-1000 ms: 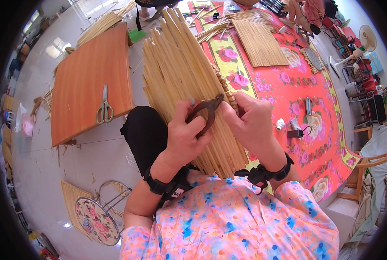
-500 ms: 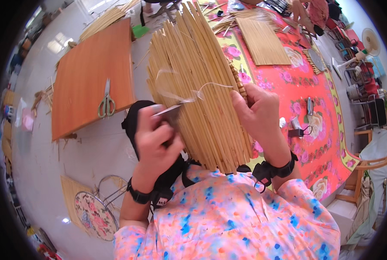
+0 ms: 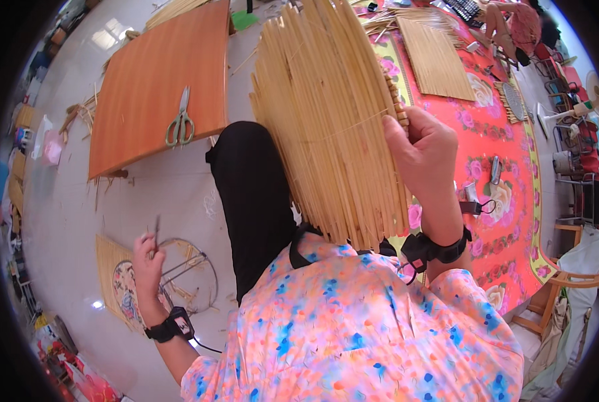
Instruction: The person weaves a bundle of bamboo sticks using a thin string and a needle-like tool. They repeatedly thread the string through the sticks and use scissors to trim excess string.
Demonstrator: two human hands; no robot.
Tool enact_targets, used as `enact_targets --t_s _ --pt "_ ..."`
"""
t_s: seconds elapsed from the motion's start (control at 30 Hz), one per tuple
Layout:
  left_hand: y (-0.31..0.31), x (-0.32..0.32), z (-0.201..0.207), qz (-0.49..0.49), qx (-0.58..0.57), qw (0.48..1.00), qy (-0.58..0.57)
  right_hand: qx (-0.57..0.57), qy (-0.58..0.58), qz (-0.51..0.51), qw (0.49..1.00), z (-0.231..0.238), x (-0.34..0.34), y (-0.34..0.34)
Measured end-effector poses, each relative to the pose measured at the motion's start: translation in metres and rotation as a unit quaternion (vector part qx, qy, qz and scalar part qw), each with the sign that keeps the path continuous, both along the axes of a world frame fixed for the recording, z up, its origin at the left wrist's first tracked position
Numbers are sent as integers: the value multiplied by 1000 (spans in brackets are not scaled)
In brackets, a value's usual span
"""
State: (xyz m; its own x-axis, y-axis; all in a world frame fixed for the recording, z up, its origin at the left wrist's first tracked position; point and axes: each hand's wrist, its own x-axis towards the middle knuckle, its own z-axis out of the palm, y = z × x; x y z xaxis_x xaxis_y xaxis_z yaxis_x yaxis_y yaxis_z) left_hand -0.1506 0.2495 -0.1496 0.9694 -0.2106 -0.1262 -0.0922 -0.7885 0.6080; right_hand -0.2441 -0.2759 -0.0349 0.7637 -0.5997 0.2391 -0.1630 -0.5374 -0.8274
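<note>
A mat of straw-coloured stalks (image 3: pixel 333 134) lies across my lap, reaching away from me, its stalk ends uneven. A thin cord crosses the stalks, and a knobbly bound edge runs along the right side. My right hand (image 3: pixel 423 147) pinches that edge, thumb on top and fingers beneath. Out to the left, apart from the mat, my left hand (image 3: pixel 148 261) is closed around a small dark metal blade (image 3: pixel 157 224) pointing up; its handle is hidden in my fingers. It hovers above a round flowered stool (image 3: pixel 125 285).
An orange-brown board table (image 3: pixel 158 80) at the far left carries green-handled scissors (image 3: pixel 180 124). A red flowered cloth (image 3: pixel 473 254) covers the right side, bearing another stalk mat (image 3: pixel 437 60) and a round grey-centred piece (image 3: pixel 512 100). Another person (image 3: pixel 514 27) sits far right. A fan (image 3: pixel 591 100) stands beyond.
My left hand has swung from the mat's left side out to the lower left, still with the blade. The loose pale strands over the mat are gone. My right hand keeps its grip.
</note>
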Motion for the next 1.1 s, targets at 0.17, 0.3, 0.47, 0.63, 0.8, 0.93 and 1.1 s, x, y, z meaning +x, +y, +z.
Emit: enact_targets --t_s 0.17,0.3,0.47,0.63,0.8,0.93,1.1 --pt "113 -54 -83 215 304 926 -62 -22 -2 -6 1000 -1 -3 0" --pt "87 -64 -76 232 358 892 -148 -17 -16 1 1000 -1 -2 1" --pt "-59 10 -2 43 83 959 -267 -15 -9 -4 1000 0 -5 2" --pt "-254 14 59 -249 -173 926 -224 -44 4 2 999 1 -5 5" --pt "-352 -5 82 -292 -293 865 -283 -32 1 17 999 2 -8 13" --pt "-383 -7 95 -270 -249 838 -404 -108 2 30 994 12 -10 20" --pt "-372 4 115 -306 -196 851 -378 -132 -23 37 990 9 -5 30"
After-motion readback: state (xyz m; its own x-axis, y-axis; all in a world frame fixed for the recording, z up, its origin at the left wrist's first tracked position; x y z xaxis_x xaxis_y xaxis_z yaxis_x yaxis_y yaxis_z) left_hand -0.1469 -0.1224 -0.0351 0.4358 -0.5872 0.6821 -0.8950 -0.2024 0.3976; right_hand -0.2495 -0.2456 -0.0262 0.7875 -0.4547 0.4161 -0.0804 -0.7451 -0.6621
